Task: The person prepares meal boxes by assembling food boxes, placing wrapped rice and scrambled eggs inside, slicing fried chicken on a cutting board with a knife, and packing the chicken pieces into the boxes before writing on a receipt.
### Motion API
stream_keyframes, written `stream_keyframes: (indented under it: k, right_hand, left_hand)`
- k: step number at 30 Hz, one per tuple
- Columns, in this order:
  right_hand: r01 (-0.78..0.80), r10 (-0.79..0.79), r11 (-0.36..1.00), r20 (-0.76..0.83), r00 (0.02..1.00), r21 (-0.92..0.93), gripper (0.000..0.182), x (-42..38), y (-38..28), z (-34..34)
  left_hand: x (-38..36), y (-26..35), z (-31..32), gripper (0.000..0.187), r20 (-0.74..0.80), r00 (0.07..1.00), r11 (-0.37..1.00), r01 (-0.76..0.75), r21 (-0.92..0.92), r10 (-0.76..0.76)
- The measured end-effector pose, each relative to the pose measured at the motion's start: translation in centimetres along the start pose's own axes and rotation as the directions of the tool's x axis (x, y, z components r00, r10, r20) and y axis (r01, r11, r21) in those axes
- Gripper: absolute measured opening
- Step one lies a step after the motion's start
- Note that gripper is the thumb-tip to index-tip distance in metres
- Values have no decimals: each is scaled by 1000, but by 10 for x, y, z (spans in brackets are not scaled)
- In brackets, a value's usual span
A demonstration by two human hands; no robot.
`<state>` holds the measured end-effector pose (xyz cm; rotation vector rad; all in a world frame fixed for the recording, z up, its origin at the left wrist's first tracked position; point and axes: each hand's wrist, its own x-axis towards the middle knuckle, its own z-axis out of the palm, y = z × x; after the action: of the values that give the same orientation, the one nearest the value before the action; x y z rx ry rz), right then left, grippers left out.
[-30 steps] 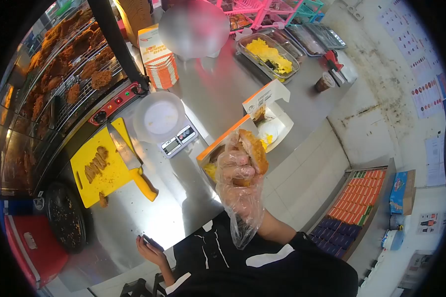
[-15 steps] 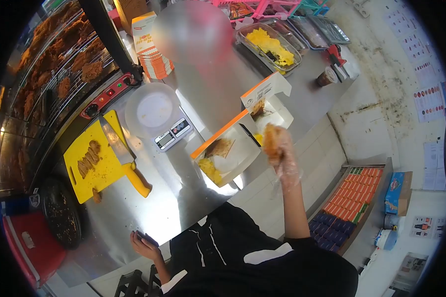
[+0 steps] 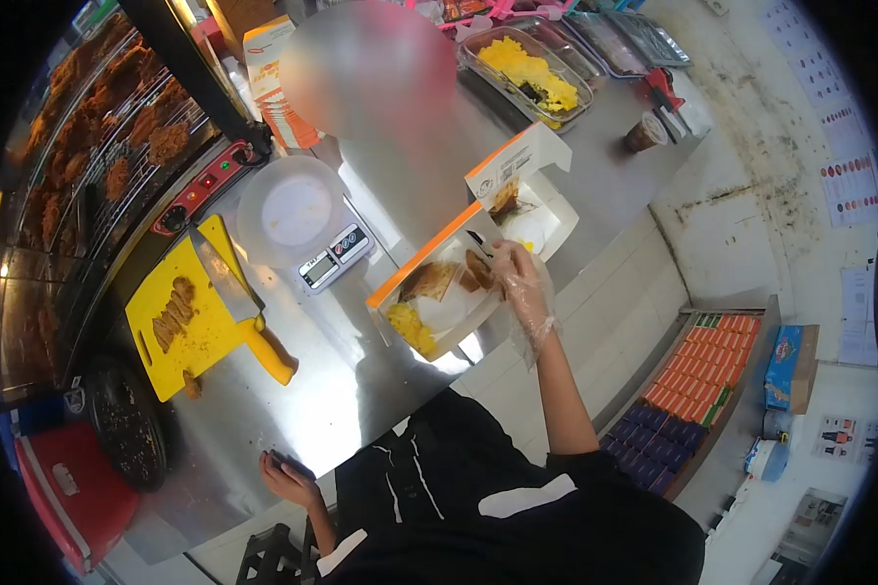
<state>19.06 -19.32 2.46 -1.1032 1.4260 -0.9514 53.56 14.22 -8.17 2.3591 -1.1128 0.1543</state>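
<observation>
My right hand (image 3: pixel 519 278), in a clear plastic glove, is closed on a brown fried piece (image 3: pixel 478 270) at the right end of the nearer open box (image 3: pixel 454 317). That box also holds yellow food (image 3: pixel 410 327) and a brown piece beside it. A second open box (image 3: pixel 556 229) stands just behind, with brown and yellow food inside. My left hand (image 3: pixel 288 481) is bare at the table's front edge, its fingers around a dark flat object (image 3: pixel 293 464). The gloved fingertips partly hide the fried piece.
A scale (image 3: pixel 335 258) carries a round bowl (image 3: pixel 291 210). On the yellow board (image 3: pixel 156 283) lie sliced meat and a knife (image 3: pixel 249 327). A heated display (image 3: pixel 98 146) is at left, a yellow food tray (image 3: pixel 576 107) behind, a cup (image 3: pixel 644 134) at right. A blurred area covers the table's far side.
My right hand has moved left and down to the nearer box with the fried piece. My left hand has hardly moved. The view has shifted slightly.
</observation>
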Motion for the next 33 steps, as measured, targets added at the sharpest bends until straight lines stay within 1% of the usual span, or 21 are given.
stream_keyframes:
  k: [2, 4, 5, 7, 8, 10, 11, 13, 14, 16, 17, 20, 22, 23, 24, 25, 27, 29, 30, 31, 33]
  right_hand:
    - [-14, 13, 1000, 39, 999, 25, 31, 4, 8, -3]
    - [68, -67, 979, 14, 998, -195, 34, 9, 17, -6]
    - [66, -65, 979, 14, 998, -193, 34, 7, 21, -12]
    - [22, -25, 999, 124, 992, 23, 35, -1, 14, -17]
    - [21, -24, 999, 122, 992, 24, 35, -4, 11, -15]
    - [-46, 52, 996, -67, 996, 81, 50, -8, 7, -8]
    - [-46, 51, 996, -66, 996, 81, 50, -4, 18, -10]
    - [136, -127, 960, 55, 990, -244, 61, 3, 44, -14]
    - [136, -126, 960, 55, 991, -244, 61, 3, 50, -14]
    - [307, -299, 941, 74, 951, -146, 50, 1, 51, -2]
    - [309, -300, 940, 77, 951, -145, 50, -1, 49, -4]
    - [121, -123, 991, -27, 992, -55, 42, -21, 19, -11]
    - [111, -74, 982, -234, 970, 150, 40, -43, -20, -1]
    - [112, -79, 982, -212, 974, 150, 40, -45, -23, 2]
    - [152, -107, 981, -317, 942, 119, 39, -44, -25, 5]
    - [187, -135, 978, -407, 903, 89, 38, -42, -27, 17]
    - [238, -220, 971, -276, 936, 33, 36, -46, -31, 60]
    - [310, -308, 951, -111, 945, 4, 34, -57, -41, 126]
    - [415, -400, 891, 112, 910, -184, 26, -71, -50, 168]
    - [550, -448, 767, 336, 828, -332, 19, -84, -56, 207]
    - [749, -424, 618, 701, 574, -240, 20, -96, -29, 280]
  left_hand:
    - [1, 2, -1, 42, -6, 1000, 999, 5, 34, -5]
    - [0, 0, 1, 42, -11, 1000, 999, 5, 32, -5]
    - [-1, -1, 1, 42, -15, 1000, 999, 8, 31, -7]
    - [0, -1, 1, 42, -15, 1000, 999, 7, 39, -7]
    - [0, 0, 1, 42, -16, 1000, 999, 10, 44, -9]
    - [0, 3, 0, 42, -11, 1000, 999, 26, 43, -26]
    - [0, 4, 0, 42, -8, 999, 998, 43, 41, -43]
    - [-1, -1, 1, 42, -7, 1000, 998, 30, 49, -30]
    - [-2, -4, 1, 42, -8, 1000, 998, 18, 57, -18]
    - [-2, -3, 0, 41, -9, 1000, 999, 15, 37, -15]
    - [-2, -2, 0, 40, -12, 1000, 1000, 16, 16, -16]
    - [-2, -5, -3, 39, 14, 999, 1000, 30, 10, -30]
    - [-2, -10, -4, 39, 32, 999, 997, 35, -74, -33]
    - [-2, -14, -6, 39, 47, 998, 987, 35, -158, -28]
    - [-6, -21, -5, 36, 46, 997, 959, 79, -272, -69]
    - [-7, -24, -8, 36, 19, 995, 962, 101, -252, -100]
    - [-8, -30, -17, 31, 75, 987, 893, 162, -421, -144]
    - [0, -31, -35, 27, 109, 969, 873, 247, -420, -222]
    - [-1, -41, -38, 26, 65, 967, 880, 250, -403, -245]
    - [-3, -52, -41, 24, 30, 964, 894, 258, -368, -266]
    - [-9, -75, -47, 25, -17, 941, 880, 309, -360, -338]
